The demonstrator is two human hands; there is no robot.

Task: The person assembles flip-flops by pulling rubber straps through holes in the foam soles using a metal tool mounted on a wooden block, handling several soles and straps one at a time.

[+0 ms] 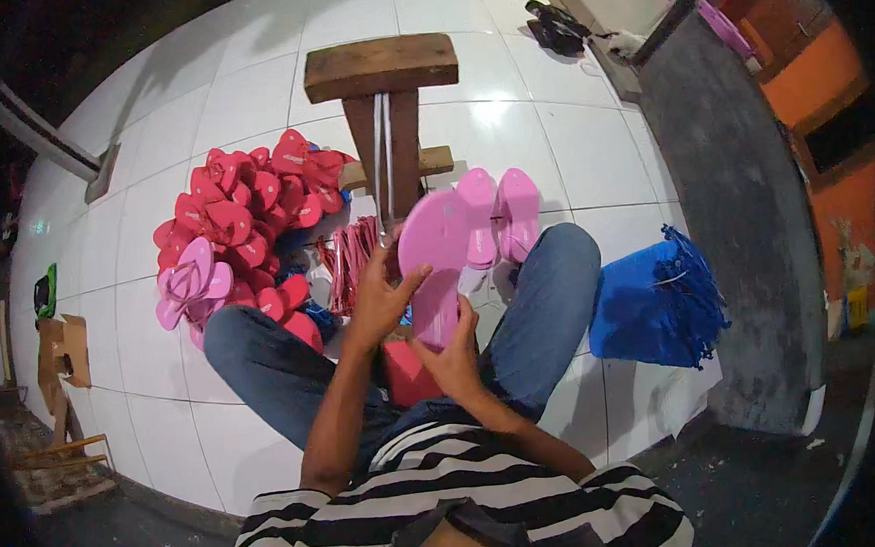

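A pink flip-flop sole (431, 249) is held up between my two hands, above the gap between my bent legs. My left hand (384, 302) grips its left edge, with the thumb across the face. The fingers of my right hand (450, 351) close around its lower, narrower end. I see no strap on the side facing me. Just beyond the sole stands a wooden stand (380, 66) with a thin metal rod (383, 167) running down toward my left fingers; whether they touch is hidden. To the right of the held sole lie pink flip-flops (519, 208).
Left of the stand is a heap of red flip-flops (243, 210), with pink flip-flops (192, 278) at its near side. Thin red straps (349, 264) lie by it. Blue straps (695, 303) hang over a blue piece (630, 307) beyond my right knee. A cardboard box (65, 351) stands far left.
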